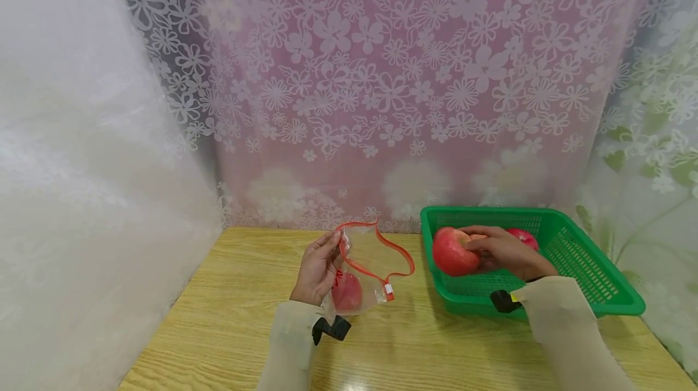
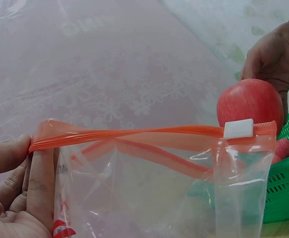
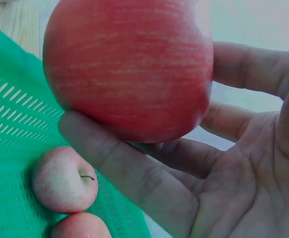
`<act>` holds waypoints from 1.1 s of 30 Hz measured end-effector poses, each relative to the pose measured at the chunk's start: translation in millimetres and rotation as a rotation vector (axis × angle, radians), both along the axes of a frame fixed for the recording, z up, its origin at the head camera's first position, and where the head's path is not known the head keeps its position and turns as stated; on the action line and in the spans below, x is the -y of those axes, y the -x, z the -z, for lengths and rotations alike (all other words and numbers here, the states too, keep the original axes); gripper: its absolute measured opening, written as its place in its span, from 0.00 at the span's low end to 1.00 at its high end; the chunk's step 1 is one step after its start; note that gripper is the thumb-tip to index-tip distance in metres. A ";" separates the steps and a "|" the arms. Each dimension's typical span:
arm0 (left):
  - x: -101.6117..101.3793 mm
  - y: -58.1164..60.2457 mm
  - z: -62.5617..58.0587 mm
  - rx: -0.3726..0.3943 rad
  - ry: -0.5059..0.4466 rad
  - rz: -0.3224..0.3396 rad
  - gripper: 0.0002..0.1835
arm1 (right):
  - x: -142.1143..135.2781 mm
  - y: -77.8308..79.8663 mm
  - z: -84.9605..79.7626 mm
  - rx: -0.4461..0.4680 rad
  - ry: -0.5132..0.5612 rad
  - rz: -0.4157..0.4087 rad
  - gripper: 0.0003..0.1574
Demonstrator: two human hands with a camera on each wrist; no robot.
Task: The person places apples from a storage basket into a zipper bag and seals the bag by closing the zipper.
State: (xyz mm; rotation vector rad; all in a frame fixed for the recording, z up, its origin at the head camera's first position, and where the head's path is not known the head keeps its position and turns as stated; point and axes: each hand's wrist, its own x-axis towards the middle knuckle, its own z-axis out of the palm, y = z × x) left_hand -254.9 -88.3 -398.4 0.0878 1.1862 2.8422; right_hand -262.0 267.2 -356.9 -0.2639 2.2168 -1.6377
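My left hand [image 1: 317, 268] pinches the orange top edge of a clear zip bag [image 2: 134, 193] between thumb and fingers. The bag's mouth gapes wide in the head view, and its white slider [image 2: 238, 129] sits at the right end of the zip. Inside the bag, low down, lies a red apple [image 1: 348, 294]. To the right, my right hand [image 1: 504, 251] holds another red apple [image 1: 452, 253], its fingers around the fruit's side and underneath in the right wrist view. That apple is over the left part of a green basket [image 1: 616, 307].
Under the right hand, apples remain in the basket: one with its stem showing [image 3: 65, 179] and another beside it [image 3: 82, 229]. The basket stands at the right of the wooden table [image 1: 229, 318]. A flowered curtain [image 1: 382, 106] hangs behind the table.
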 end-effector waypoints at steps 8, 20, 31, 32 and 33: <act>-0.5 0.4 0.6 -0.007 -0.006 0.007 0.11 | 9.7 0.2 -2.9 -0.013 0.007 -0.007 0.40; -1.4 0.8 -0.1 0.021 -0.020 -0.001 0.12 | 27.5 2.4 -8.2 -0.022 0.037 -0.039 0.40; -1.8 0.6 -0.1 0.012 -0.024 0.011 0.12 | 49.1 3.6 -12.7 -0.021 0.049 -0.042 0.40; -1.8 0.5 0.0 0.012 -0.023 0.011 0.11 | 51.4 3.4 -13.3 -0.021 0.049 -0.041 0.40; -1.9 0.3 0.0 0.013 -0.022 0.011 0.11 | 53.5 3.4 -13.5 -0.022 0.046 -0.039 0.40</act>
